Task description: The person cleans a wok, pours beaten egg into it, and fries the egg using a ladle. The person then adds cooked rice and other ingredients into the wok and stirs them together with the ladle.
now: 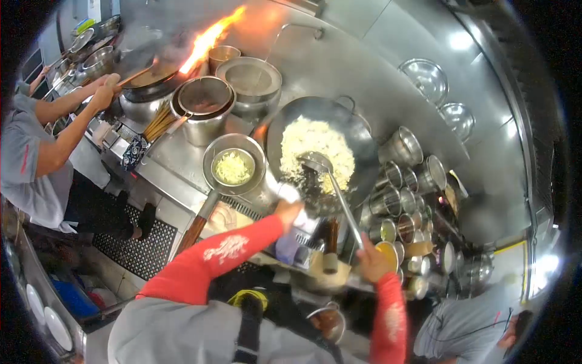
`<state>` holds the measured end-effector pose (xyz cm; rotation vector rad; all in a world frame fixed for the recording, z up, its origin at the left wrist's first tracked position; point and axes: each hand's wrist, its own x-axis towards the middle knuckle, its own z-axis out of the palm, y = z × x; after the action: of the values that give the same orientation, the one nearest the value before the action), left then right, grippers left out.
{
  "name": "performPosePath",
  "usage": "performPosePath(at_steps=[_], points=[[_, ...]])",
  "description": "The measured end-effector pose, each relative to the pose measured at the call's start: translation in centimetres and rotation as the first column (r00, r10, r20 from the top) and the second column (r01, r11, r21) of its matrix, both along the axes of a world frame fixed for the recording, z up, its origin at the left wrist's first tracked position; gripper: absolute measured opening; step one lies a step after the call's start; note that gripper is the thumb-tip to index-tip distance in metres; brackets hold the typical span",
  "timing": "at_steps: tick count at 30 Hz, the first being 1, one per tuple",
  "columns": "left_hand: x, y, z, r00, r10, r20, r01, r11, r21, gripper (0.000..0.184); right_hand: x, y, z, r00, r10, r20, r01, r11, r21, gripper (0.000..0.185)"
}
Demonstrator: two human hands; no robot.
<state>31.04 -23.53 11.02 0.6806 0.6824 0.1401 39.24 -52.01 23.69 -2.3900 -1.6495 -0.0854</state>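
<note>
A large dark wok (364,145) holds pale, whitish-yellow food (315,138). My right hand (374,259), below a red sleeve, is closed round the long handle of a metal ladle (316,161), whose bowl rests in the food. At the wok's near left edge, my left hand (288,213) is closed on a white cloth (287,193); the wok's handle is hidden there. Left of the wok, shredded pale green vegetable (233,168) lies in a strainer set over a metal bowl (213,150).
At the left, a co-worker (36,164) holds a wok (151,73) beside a tall flame (209,42). Pots with strainers (205,128) stand behind the vegetable bowl. Several metal containers (394,203) line the right. Another person (467,321) is at lower right.
</note>
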Motion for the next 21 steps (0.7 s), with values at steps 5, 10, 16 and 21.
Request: performPosePath(at_steps=[5, 10, 16, 21], points=[[-2.4, -2.1, -4.6, 0.993, 0.029, 0.113, -0.076, 0.895, 0.439, 0.014, -7.4, 1.7, 7.0, 0.389, -0.244, -0.888, 0.525, 0.851, -0.004, 0.054], [5.6, 2.5, -1.8, 0.982, 0.169, 0.080, -0.175, 0.981, 0.086, 0.014, -9.2, 2.2, 14.3, 0.380, 0.052, -0.923, 0.762, 0.549, 0.345, 0.040], [7.6, 3.7, -3.4, 0.981, 0.166, 0.100, -0.183, 0.964, 0.195, 0.025, -6.0, 3.9, 9.9, 0.036, 0.492, -0.870, 0.796, 0.512, 0.323, 0.043], [2.1, 3.8, -0.8, 0.936, -0.132, 0.327, 0.153, 0.988, -0.037, 0.041, 0.7, 9.7, -3.9, -0.093, -0.005, -0.996, 0.553, 0.832, -0.056, 0.038]])
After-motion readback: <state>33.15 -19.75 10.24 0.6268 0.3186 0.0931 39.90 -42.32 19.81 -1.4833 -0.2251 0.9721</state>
